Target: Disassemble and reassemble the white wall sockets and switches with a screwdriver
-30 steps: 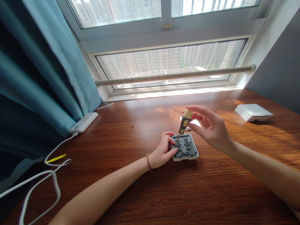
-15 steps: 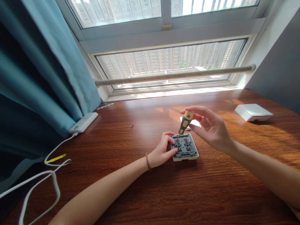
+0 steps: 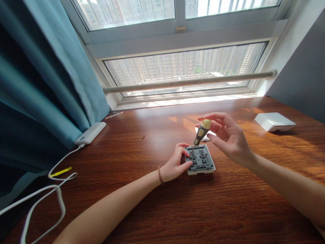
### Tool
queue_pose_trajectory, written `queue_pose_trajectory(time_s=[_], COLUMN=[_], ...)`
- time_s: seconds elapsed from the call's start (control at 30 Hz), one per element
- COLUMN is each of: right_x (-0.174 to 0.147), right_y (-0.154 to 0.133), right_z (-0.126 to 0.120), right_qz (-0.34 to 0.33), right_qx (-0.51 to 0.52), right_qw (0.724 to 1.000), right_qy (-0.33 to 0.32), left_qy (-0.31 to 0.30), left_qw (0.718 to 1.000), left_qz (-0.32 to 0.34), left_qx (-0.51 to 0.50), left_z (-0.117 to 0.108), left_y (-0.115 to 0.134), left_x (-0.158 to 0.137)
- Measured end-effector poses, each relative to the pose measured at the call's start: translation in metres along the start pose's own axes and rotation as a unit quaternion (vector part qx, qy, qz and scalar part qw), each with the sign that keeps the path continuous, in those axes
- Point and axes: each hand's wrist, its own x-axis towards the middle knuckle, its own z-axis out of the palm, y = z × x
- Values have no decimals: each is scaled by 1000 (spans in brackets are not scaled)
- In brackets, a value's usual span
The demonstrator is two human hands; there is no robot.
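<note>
A square wall switch (image 3: 203,165) lies on the wooden table, its dark grey inner frame bare inside a white base. My left hand (image 3: 175,163) grips its left side, fingers at the back corner and thumb on the near part. A screwdriver (image 3: 202,133) with a grey and pale yellow handle leans to the right, its tip down at the switch's left side. My right hand (image 3: 228,135) is curled around the handle from the right, thumb and fingertips close about it. The exact spot under the tip is too small to make out.
Behind the screwdriver lies a thin white plate (image 3: 213,132), partly hidden. A small screw (image 3: 143,137) lies left of centre. A white box-like unit (image 3: 275,122) sits at the far right. A white power bank (image 3: 90,133) with a cable (image 3: 59,196) lies beside the blue curtain (image 3: 73,74).
My right hand's fingers have loosened and shifted slightly right around the handle, showing more of its yellow end. The handle has turned a little. My left hand and the switch have stayed still.
</note>
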Motion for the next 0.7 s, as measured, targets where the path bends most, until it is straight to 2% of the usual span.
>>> queue_pose_trajectory(time_s=[0.13,0.23,0.47,0.57,0.7], right_x=[1,2,1,0,1], right_y=[9,14,0,0,8], right_z=[-3,-3,2,2,1], right_qz=[2,19,15,37,31], right_qx=[-98,-110,-8,-34,-90], right_qw=[994,991,1000,999,995], right_qy=[56,75,-7,-20,2], left_qy=[0,-2,1,2,4], left_qw=[1000,1000,1000,1000,1000], left_qz=[7,8,11,11,10], left_qx=[0,4,-1,-1,-4], left_z=[0,0,0,0,0], left_y=[0,-1,-2,-2,-3], left_x=[0,0,0,0,-1])
